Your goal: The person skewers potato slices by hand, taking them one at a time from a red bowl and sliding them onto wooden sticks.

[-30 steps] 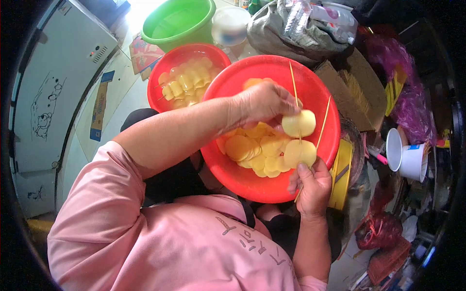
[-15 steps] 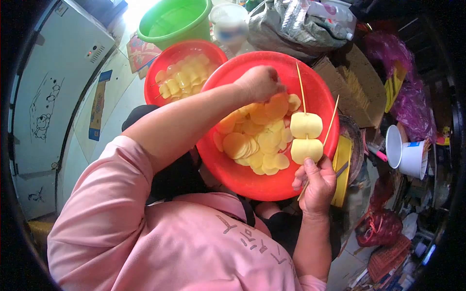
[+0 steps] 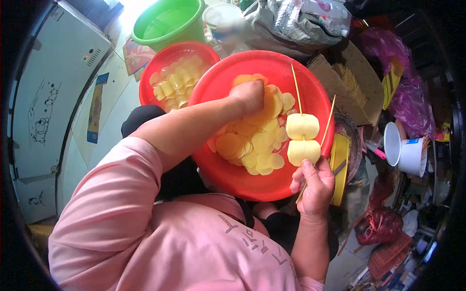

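Thin pale-yellow slices, like potato (image 3: 264,140), lie heaped in a large red basin (image 3: 228,179) in front of me. My left hand (image 3: 248,98) is down among the slices at the far side, curled like a fist. Its fingertips are hidden, and what they grip I cannot make out. At the basin's right edge, my right hand (image 3: 316,186) is closed around bamboo skewers. One skewer (image 3: 297,89) runs up through two bunches of slices (image 3: 303,127), one above the other. A second, bare skewer (image 3: 328,120) slants beside them.
A smaller red basin (image 3: 150,58) behind holds skewered slices. Beyond it stand a green tub (image 3: 165,24) and a white bucket (image 3: 221,17). On the right are a cardboard box (image 3: 335,82), a white container (image 3: 412,157) and a yellow object (image 3: 341,169).
My left hand has moved left and toward me, lower into the slices. My right hand still holds the skewers in nearly the same place. The whole view has shifted slightly.
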Demonstrator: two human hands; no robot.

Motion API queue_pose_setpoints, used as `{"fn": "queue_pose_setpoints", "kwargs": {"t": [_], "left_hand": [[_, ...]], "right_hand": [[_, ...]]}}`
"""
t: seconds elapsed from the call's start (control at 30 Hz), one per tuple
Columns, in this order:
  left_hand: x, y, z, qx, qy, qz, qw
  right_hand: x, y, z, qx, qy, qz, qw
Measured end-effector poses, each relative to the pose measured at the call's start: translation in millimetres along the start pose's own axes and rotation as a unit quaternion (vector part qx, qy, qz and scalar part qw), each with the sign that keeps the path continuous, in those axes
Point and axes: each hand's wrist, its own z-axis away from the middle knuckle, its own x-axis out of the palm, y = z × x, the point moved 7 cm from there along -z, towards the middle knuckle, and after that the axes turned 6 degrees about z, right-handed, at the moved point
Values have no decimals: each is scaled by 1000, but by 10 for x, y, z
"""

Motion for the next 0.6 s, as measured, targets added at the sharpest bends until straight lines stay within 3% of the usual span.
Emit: {"fn": "queue_pose_setpoints", "kwargs": {"t": [0.07,0.17,0.23,0.27,0.3,0.33,0.37,0.53,0.6], "left_hand": [[1,-76,0,-25,-29,2,999],[-97,-92,-8,28,-11,-11,999],[-283,-1,56,56,-53,124,989],[-363,8,73,55,-51,124,989],[-443,-33,82,7,-42,333,942],[-497,-79,111,-41,-30,527,848],[-600,-84,148,-38,0,579,814],[-892,-198,200,-26,57,606,793],[-944,-234,209,-26,85,657,749]], "right_hand": [[-5,14,5,4,-5,5,1000],[29,31,22,14,-15,26,999],[61,54,37,19,-22,40,999],[89,87,48,31,-37,52,998],[112,109,56,43,-52,63,996],[129,110,65,42,-55,63,996],[150,110,71,42,-59,69,995],[237,100,89,24,-65,65,995],[258,90,97,23,-68,65,995]]}}
